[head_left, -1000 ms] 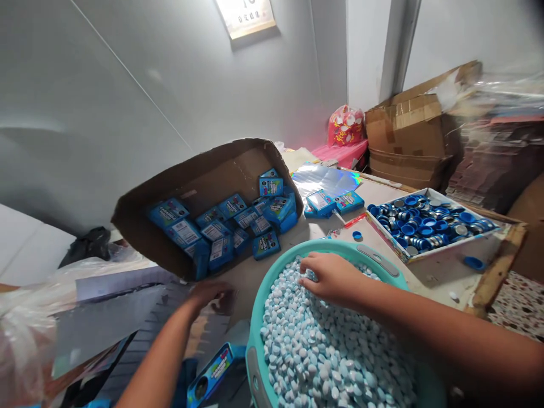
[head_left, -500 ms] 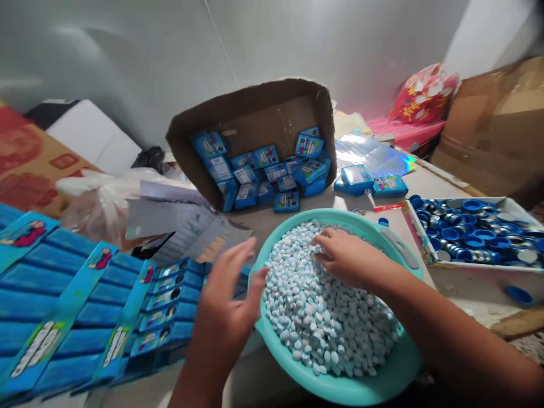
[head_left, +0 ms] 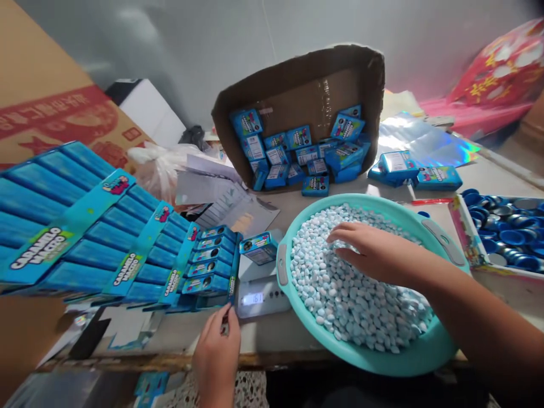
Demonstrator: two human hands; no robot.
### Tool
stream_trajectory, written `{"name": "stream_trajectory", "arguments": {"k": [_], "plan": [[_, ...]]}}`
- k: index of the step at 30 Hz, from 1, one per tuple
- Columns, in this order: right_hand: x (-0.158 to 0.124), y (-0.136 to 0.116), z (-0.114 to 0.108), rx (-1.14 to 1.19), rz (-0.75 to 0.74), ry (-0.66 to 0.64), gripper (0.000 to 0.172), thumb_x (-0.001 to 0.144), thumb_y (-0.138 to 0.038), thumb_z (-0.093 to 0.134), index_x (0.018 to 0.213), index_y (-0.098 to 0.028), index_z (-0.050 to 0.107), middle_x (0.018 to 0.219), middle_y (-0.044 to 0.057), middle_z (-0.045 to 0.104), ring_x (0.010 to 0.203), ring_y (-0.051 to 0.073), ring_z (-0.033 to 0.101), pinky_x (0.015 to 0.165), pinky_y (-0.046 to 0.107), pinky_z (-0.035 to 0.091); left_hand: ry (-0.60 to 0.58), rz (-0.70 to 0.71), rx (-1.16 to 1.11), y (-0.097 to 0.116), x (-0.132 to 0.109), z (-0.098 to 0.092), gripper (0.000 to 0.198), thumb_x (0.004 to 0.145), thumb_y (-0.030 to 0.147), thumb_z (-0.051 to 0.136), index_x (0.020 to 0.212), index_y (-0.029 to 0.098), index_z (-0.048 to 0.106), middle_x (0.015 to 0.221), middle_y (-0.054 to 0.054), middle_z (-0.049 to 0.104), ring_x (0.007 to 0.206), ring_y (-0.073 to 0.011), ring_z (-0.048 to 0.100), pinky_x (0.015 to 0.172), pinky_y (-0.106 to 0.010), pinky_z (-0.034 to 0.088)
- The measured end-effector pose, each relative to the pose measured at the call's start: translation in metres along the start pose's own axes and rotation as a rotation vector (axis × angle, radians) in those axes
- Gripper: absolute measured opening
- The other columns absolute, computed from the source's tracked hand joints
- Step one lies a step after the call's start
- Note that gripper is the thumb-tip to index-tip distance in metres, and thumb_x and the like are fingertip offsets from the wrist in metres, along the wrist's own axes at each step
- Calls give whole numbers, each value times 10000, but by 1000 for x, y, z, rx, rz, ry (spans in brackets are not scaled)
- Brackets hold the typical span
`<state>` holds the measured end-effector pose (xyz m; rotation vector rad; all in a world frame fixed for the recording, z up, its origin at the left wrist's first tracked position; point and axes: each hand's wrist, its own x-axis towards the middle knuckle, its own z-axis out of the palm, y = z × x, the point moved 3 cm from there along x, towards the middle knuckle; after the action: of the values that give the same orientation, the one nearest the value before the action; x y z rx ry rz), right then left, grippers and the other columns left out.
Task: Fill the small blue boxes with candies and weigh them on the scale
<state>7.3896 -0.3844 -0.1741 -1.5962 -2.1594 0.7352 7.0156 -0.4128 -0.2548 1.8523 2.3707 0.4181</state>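
Note:
My right hand (head_left: 361,249) rests on small pale blue and white candies (head_left: 340,306) in a turquoise basin (head_left: 374,362), fingers curved and together; whether it holds any is hidden. Down by the table edge, my left hand (head_left: 219,345) has thumb and forefinger near the lower corner of an open-fronted display carton (head_left: 233,272) of blue packets; a small gap shows between the fingers. A white scale (head_left: 266,300) reading 161 lies left of the basin, a blue packet (head_left: 258,248) standing on it.
Blue display cartons (head_left: 93,226) line the left side. Behind the basin, a tipped brown cardboard box (head_left: 293,90) holds many blue packets. Loose packets (head_left: 437,177) lie at its right. A tray of blue caps (head_left: 505,226) stands at far right. Papers (head_left: 212,187) lie behind the scale.
My left hand has moved from beside the basin down to the table edge, uncovering the scale and packet. My right hand stays among the candies. The view has shifted left.

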Motion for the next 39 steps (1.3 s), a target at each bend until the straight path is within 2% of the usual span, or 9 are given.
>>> {"name": "stream_trajectory", "arguments": {"k": [9, 16, 23, 27, 30, 32, 33, 36, 39], "plan": [[3, 1, 3, -12, 41, -15, 309, 970, -343, 504, 1191, -205, 670, 1216, 105, 653, 1082, 264, 615, 980, 435, 471, -112, -14, 121, 47, 30, 11, 365, 904, 528, 498, 984, 247, 717, 1148, -100, 680, 1014, -335, 637, 735, -392, 471], [2, 2, 4, -4, 41, -5, 322, 966, -358, 528, 1201, -195, 676, 1197, 122, 658, 1064, 267, 623, 983, 437, 485, -115, 4, 102, 43, 37, 13, 363, 896, 488, 519, 991, 209, 732, 1150, -115, 694, 1099, -353, 605, 857, -420, 468], [2, 2, 3, 5, 17, 11, 302, 951, -369, 541, 1167, -227, 698, 1131, 110, 680, 1015, 262, 645, 937, 423, 521, -28, 51, 90, 42, 37, 13, 295, 916, 386, 515, 902, 204, 747, 1045, -108, 720, 987, -319, 647, 760, -380, 461], [1, 1, 2, 15, 10, 15, 295, 955, -360, 529, 1168, -244, 697, 1130, 116, 679, 1019, 273, 645, 940, 448, 518, 137, 83, 46, 46, 32, -3, 242, 919, 346, 542, 901, 200, 734, 1078, -98, 717, 953, -268, 666, 759, -348, 487], [1, 2, 1, 10, 22, 7, 307, 969, -375, 502, 1185, -247, 679, 1188, 119, 662, 1060, 283, 627, 958, 466, 502, 438, 388, -168, 81, 14, -31, 134, 886, 273, 640, 915, 168, 717, 964, -90, 719, 896, -221, 673, 853, -349, 519], [1, 4, 1, -10, 37, -8, 312, 974, -389, 490, 1182, -234, 665, 1221, 113, 646, 1091, 286, 611, 975, 475, 485, 544, 635, -334, 118, -5, -46, 119, 843, 178, 701, 961, 160, 707, 947, -80, 711, 891, -199, 668, 881, -353, 530], [2, 4, 1, -21, 39, -11, 314, 977, -393, 484, 1178, -227, 659, 1223, 110, 643, 1100, 286, 606, 981, 476, 477, 528, 717, -396, 137, -15, -51, 146, 829, 150, 715, 974, 163, 703, 953, -74, 705, 893, -186, 662, 864, -337, 538], [3, 6, 1, -35, 24, 3, 315, 984, -409, 468, 1157, -220, 652, 1196, 104, 646, 1095, 280, 604, 980, 463, 469, 276, 886, -456, 186, -29, -52, 267, 861, 206, 694, 1127, 178, 690, 1137, -101, 679, 1000, -212, 647, 882, -374, 567], [3, 9, 0, -30, 50, 25, 323, 987, -417, 459, 1170, -222, 641, 1198, 97, 641, 1091, 271, 603, 973, 453, 469, 198, 824, -475, 190, -16, -54, 334, 878, 250, 685, 1206, 187, 675, 1274, -110, 620, 1062, -211, 633, 916, -380, 575]]}}
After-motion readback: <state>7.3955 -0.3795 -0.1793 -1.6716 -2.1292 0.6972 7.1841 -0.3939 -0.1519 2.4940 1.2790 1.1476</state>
